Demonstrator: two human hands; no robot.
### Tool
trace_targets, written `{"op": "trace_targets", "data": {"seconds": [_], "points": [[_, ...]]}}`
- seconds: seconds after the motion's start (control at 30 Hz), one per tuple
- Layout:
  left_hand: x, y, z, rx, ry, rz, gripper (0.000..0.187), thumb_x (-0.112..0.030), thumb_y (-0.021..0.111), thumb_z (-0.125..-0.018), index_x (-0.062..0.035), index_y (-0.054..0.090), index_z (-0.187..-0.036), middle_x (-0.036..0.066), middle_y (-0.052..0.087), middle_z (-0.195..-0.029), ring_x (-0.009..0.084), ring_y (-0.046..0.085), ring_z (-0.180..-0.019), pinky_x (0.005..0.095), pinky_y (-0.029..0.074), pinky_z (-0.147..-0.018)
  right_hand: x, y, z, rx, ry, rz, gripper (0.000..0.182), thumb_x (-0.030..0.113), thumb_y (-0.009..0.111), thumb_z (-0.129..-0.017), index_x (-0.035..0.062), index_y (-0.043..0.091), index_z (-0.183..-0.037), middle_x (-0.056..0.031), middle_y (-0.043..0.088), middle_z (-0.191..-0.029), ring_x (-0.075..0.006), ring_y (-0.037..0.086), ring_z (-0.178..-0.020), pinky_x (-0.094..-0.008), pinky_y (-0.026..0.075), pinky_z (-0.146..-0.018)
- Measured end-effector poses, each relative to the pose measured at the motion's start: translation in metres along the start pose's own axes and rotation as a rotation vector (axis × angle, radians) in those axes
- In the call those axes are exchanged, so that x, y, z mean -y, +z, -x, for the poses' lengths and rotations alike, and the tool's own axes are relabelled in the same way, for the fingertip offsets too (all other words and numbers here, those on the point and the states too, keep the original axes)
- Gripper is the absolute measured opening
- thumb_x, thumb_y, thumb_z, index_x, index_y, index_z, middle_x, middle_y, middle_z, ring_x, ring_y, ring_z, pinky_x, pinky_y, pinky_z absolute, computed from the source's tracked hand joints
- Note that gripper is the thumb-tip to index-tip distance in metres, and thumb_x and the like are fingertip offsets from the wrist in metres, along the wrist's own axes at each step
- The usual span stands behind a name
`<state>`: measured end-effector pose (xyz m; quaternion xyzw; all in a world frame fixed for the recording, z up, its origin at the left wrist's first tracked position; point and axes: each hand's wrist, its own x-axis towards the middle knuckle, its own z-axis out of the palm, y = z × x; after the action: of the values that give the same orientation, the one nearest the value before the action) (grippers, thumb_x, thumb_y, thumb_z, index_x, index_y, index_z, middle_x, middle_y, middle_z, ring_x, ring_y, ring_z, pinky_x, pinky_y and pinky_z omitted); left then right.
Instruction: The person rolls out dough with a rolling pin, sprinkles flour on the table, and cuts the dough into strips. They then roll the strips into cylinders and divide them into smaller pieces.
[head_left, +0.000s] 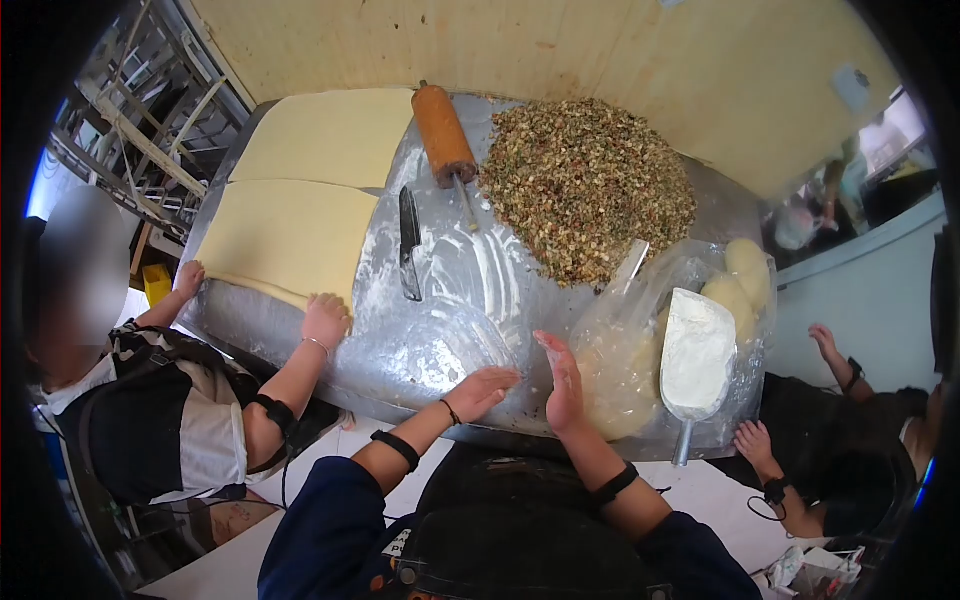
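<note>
My left hand (pixel 482 393) is over the floured metal table (pixel 430 350) near its front edge, palm down, fingers stretched out and holding nothing. To its right my right hand (pixel 562 385) is raised on edge, fingers extended, also with nothing in it. Just right of that hand lies a clear plastic bag (pixel 610 370) with pale dough lumps (pixel 745 275) in and around it. A metal scoop (pixel 698 355) full of white flour rests on the bag, its handle toward me. Whether my fingertips touch the tabletop I cannot tell.
Two dough sheets (pixel 285 235) cover the table's left side, where a co-worker's hands (pixel 326 322) touch the near sheet's edge. A rolling pin (pixel 443 135), a knife (pixel 409 243) and a heap of chopped nuts and seeds (pixel 590 185) lie farther back. Another person (pixel 840 440) is at right.
</note>
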<state>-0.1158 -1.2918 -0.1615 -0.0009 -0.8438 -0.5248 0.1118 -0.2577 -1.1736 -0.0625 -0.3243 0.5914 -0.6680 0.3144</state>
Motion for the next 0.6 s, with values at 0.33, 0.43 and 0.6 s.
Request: {"op": "trace_targets", "data": {"seconds": [0.33, 0.43, 0.6], "points": [[0.009, -0.006, 0.013, -0.671, -0.31, 0.305, 0.052, -0.038, 0.027, -0.097, 0.0023, 0.049, -0.122, 0.016, 0.049, -0.127, 0.026, 0.041, -0.123, 0.0347, 0.027, -0.104, -0.078, 0.009, 0.006, 0.124, -0.123, 0.527, 0.041, 0.02, 0.039, -0.09, 0.0012, 0.043, -0.126, -0.0177, 0.045, -0.128, -0.032, 0.04, -0.122, -0.0402, 0.026, -0.104], [0.002, 0.01, 0.016, -0.745, -0.306, 0.309, 0.054, -0.039, 0.027, -0.097, 0.0029, 0.044, -0.126, 0.016, 0.047, -0.129, 0.0265, 0.04, -0.123, 0.0344, 0.026, -0.105, -0.079, 0.028, 0.011, 0.238, -0.164, 0.717, 0.041, 0.012, 0.05, -0.082, -0.0021, 0.047, -0.12, -0.0209, 0.044, -0.128, -0.0341, 0.04, -0.121, -0.0413, 0.028, -0.104], [-0.008, 0.009, 0.028, -0.884, -0.469, 0.475, 0.053, -0.04, 0.025, -0.097, 0.0031, 0.047, -0.119, 0.015, 0.051, -0.123, 0.0235, 0.048, -0.114, 0.0335, 0.033, -0.1, -0.081, 0.05, 0.012, 0.566, -0.22, 0.586, 0.042, 0.015, 0.048, -0.082, 0.0015, 0.047, -0.121, -0.0186, 0.048, -0.124, -0.0341, 0.041, -0.12, -0.0423, 0.03, -0.102]]}}
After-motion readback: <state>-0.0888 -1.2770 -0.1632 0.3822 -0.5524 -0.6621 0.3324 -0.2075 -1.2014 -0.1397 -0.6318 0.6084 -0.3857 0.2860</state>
